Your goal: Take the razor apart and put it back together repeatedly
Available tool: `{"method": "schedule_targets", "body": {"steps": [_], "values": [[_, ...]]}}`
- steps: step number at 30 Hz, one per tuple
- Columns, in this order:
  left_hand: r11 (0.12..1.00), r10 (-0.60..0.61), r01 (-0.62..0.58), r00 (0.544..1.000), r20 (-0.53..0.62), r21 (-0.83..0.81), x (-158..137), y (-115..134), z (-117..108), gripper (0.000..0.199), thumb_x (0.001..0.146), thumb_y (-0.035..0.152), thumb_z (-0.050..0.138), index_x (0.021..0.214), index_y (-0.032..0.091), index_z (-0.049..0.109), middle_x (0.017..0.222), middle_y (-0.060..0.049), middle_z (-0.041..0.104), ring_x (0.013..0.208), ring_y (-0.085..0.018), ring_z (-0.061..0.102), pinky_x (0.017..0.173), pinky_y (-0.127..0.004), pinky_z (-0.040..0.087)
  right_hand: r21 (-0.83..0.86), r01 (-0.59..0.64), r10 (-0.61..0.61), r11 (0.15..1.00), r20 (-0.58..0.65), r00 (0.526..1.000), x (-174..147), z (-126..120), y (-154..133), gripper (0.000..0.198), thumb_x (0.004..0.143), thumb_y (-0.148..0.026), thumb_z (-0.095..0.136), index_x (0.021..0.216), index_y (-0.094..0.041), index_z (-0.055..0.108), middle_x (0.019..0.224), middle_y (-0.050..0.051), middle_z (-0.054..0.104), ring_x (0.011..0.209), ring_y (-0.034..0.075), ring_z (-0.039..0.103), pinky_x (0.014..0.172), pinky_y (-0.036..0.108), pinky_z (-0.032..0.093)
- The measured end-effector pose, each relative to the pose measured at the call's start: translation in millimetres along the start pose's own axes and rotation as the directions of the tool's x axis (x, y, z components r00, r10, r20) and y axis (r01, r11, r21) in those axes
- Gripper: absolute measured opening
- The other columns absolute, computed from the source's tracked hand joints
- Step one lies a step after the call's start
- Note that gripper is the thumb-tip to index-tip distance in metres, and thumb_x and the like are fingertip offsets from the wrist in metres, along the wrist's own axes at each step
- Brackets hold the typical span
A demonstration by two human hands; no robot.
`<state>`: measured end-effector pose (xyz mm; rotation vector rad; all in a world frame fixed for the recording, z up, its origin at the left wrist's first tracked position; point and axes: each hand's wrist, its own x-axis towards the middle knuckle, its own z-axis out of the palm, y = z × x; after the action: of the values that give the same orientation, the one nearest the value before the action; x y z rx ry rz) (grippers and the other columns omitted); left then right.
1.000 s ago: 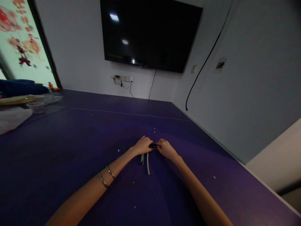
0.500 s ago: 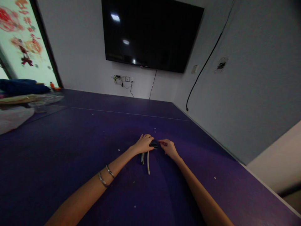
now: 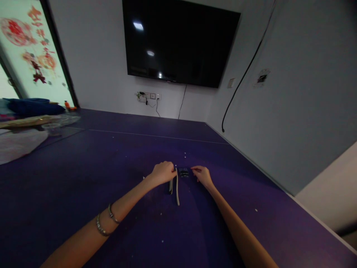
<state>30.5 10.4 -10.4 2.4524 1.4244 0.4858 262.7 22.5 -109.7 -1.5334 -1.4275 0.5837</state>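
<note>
Right hand (image 3: 203, 176), thumb and fingers apart: small black rectangular piece (image 3: 184, 172), material indistinct, at nine o'clock. Left hand (image 3: 163, 173), grip unclear: same piece at three o'clock.

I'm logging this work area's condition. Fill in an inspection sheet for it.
Surface: purple tabletop, scattered white specks.
Job's things: small dark item, pale strip, dark-edged strip.
Clutter: blue cloth and pale plastic, far left.
Hands: left hand at the pale strip's upper end; right hand beside the dark item; both grips unclear.
Cables: black cable and thin cord, hanging.
Surroundings: wall-mounted screen, decorated panel.
</note>
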Motion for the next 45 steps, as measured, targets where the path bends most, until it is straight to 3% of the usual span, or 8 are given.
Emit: {"method": "schedule_targets", "body": {"steps": [5, 8, 15, 22, 29, 33, 38, 45], "values": [[0.996, -0.035, 0.017, 0.976, 0.214, 0.084, -22, -13, 13, 0.024, 0.069, 0.04, 0.055, 0.063, 0.017, 0.062, 0.075, -0.011, 0.066, 0.072, -0.028, 0.062, 0.064, -0.038, 0.046, -0.023, 0.014, -0.014, 1.0, -0.005, 1.0, 1, 0, 2, 0.027, 0.069, -0.022, 0.051, 0.085, -0.01, 0.068, 0.054, -0.001, 0.056, 0.032, 0.005, 0.043, 0.029, 0.015, 0.035], [0.99, -0.066, 0.031, 0.965, 0.256, 0.139, -27, -13, 20, 0.03, 0.073, 0.045, 0.051, 0.07, 0.018, 0.063, 0.08, -0.012, 0.067, 0.076, -0.027, 0.063, 0.066, -0.038, 0.047, -0.039, 0.015, -0.015, 0.999, -0.01, 1.0, 1, 1, 2, 0.026, 0.068, -0.021, 0.051, 0.084, -0.01, 0.069, 0.053, -0.001, 0.056, 0.034, 0.006, 0.044, 0.029, 0.015, 0.035], [0.959, -0.118, 0.064, 0.976, 0.183, 0.276, -31, -2, 40, 0.035, 0.082, 0.042, 0.04, 0.088, 0.017, 0.064, 0.094, -0.012, 0.067, 0.089, -0.027, 0.063, 0.075, -0.038, 0.048, -0.056, 0.018, -0.019, 0.998, -0.019, 1.0, 0, 2, 2, 0.024, 0.068, -0.021, 0.051, 0.081, -0.013, 0.069, 0.053, 0.0, 0.058, 0.043, 0.009, 0.051, 0.03, 0.014, 0.037], [0.962, -0.148, 0.102, 0.974, 0.17, 0.252, -30, -1, 44, 0.027, 0.079, 0.034, 0.044, 0.087, 0.018, 0.065, 0.091, -0.01, 0.067, 0.089, -0.025, 0.063, 0.075, -0.035, 0.048, -0.042, 0.038, -0.039, 0.998, -0.033, 0.999, -1, 1, -4, 0.024, 0.066, -0.021, 0.052, 0.08, -0.012, 0.069, 0.053, 0.0, 0.057, 0.039, 0.008, 0.048, 0.029, 0.015, 0.036], [0.978, -0.147, 0.135, 0.987, 0.071, 0.159, -33, -8, 40, 0.033, 0.082, 0.04, 0.04, 0.081, 0.018, 0.065, 0.088, -0.009, 0.067, 0.085, -0.024, 0.064, 0.069, -0.033, 0.048, -0.012, 0.103, -0.104, 0.995, -0.106, 0.989, -12, 3, -18, 0.026, 0.067, -0.027, 0.053, 0.085, -0.014, 0.069, 0.082, 0.005, 0.065, 0.057, 0.011, 0.057, 0.032, 0.015, 0.042], [0.981, -0.142, 0.139, 0.99, 0.014, 0.135, -38, -2, 35, 0.035, 0.084, 0.041, 0.038, 0.084, 0.018, 0.065, 0.089, -0.008, 0.067, 0.085, -0.023, 0.063, 0.07, -0.031, 0.047, 0.178, 0.112, -0.095, 0.978, -0.099, 0.99, -31, 16, -43, 0.031, 0.066, -0.034, 0.06, 0.088, -0.012, 0.068, 0.084, 0.008, 0.065, 0.074, 0.018, 0.06, 0.041, 0.02, 0.05], [0.979, -0.114, 0.116, 0.993, -0.017, 0.166, -45, 15, 32, 0.032, 0.085, 0.039, 0.038, 0.088, 0.019, 0.063, 0.089, -0.008, 0.068, 0.085, -0.023, 0.064, 0.071, -0.032, 0.047, 0.529, -0.163, 0.125, 0.833, 0.107, 0.986, -55, 30, -81, 0.038, 0.058, -0.036, 0.071, 0.086, -0.011, 0.066, 0.075, 0.006, 0.066, 0.065, 0.015, 0.061, 0.05, 0.025, 0.053], [0.978, -0.048, 0.055, 0.998, -0.038, 0.201, -49, 37, 33, 0.03, 0.085, 0.038, 0.04, 0.096, 0.018, 0.06, 0.09, -0.01, 0.068, 0.085, -0.026, 0.064, 0.071, -0.035, 0.048, 0.652, -0.249, 0.211, 0.716, 0.139, 0.968, -65, 31, -94, 0.037, 0.05, -0.029, 0.076, 0.082, -0.013, 0.064, 0.062, 0.0, 0.063, 0.054, 0.012, 0.058, 0.049, 0.023, 0.046]]}}
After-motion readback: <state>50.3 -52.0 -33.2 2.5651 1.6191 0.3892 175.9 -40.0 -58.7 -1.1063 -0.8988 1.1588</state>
